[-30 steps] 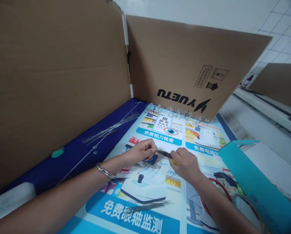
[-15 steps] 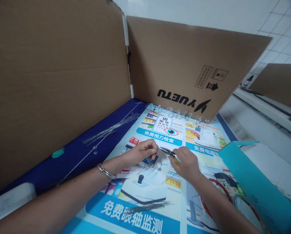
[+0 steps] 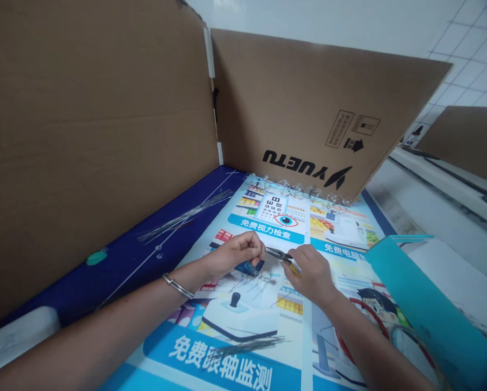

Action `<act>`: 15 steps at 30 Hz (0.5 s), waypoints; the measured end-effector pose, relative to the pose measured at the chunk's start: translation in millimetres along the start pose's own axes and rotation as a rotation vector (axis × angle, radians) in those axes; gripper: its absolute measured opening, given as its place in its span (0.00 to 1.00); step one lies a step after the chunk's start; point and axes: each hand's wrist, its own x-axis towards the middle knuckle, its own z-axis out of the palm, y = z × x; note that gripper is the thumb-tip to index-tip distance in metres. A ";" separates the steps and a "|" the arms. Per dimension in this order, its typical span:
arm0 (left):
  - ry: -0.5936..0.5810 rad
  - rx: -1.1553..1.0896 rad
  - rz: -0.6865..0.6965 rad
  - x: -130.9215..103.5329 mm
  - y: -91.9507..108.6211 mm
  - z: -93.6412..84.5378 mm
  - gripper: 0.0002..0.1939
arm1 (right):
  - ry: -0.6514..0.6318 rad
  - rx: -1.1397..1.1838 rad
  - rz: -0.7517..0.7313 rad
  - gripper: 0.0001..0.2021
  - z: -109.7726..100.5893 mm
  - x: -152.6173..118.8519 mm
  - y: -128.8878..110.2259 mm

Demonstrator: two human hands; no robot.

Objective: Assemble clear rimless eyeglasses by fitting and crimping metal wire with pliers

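Observation:
My right hand [image 3: 312, 271] is closed round the yellow handles of small dark pliers [image 3: 279, 254], whose jaws point left to my left fingertips. My left hand [image 3: 239, 254] is pinched at the plier tips on something too small to make out. Just below hang or lie thin wires with small clear pieces [image 3: 262, 276]; I cannot tell whether they are joined to what my fingers hold. A bundle of cut wires [image 3: 251, 345] rests on the printed sheet [image 3: 288, 347] nearer to me.
Cardboard panels [image 3: 308, 98] stand at the left and back. Clear wire pieces [image 3: 304, 190] line the back panel's foot. Long wires [image 3: 186, 215] lie on the dark blue strip at the left. A turquoise box [image 3: 426, 293] stands at the right, a white object [image 3: 23, 334] at the lower left.
The plier tips have shifted slightly left, right up to my left fingertips, and their jaws look closer together. Both hands stay in nearly the same place.

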 end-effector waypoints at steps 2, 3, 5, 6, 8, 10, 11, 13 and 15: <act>0.004 0.010 0.006 0.2 0.7 0.0 0.08 | 0.000 0.008 -0.007 0.09 -0.3 -0.2 0.2; 0.011 0.021 0.009 0.2 1.3 0.3 0.08 | -0.003 0.008 -0.010 0.09 -0.4 -0.2 0.2; 0.029 0.047 0.010 0.3 2.7 1.1 0.08 | -0.009 -0.002 -0.019 0.09 -0.6 -0.2 0.1; 0.035 0.059 0.008 0.3 3.2 1.5 0.08 | -0.013 -0.012 -0.023 0.09 -0.8 -0.2 0.0; 0.042 0.087 -0.003 0.5 3.7 2.2 0.07 | -0.021 -0.038 -0.035 0.09 -1.3 0.0 -0.4; 0.052 0.120 -0.008 0.6 3.2 2.7 0.07 | -0.035 -0.068 -0.051 0.09 -2.2 0.1 -0.8; 0.062 0.139 -0.010 0.7 2.8 2.9 0.07 | -0.042 -0.084 -0.059 0.09 -2.7 0.2 -1.0; 0.084 0.169 -0.013 0.7 1.9 3.5 0.06 | -0.055 -0.117 -0.068 0.08 -3.8 0.4 -1.5; 0.099 0.183 -0.018 0.5 1.4 4.2 0.05 | -0.058 -0.142 -0.071 0.08 -4.7 0.7 -2.1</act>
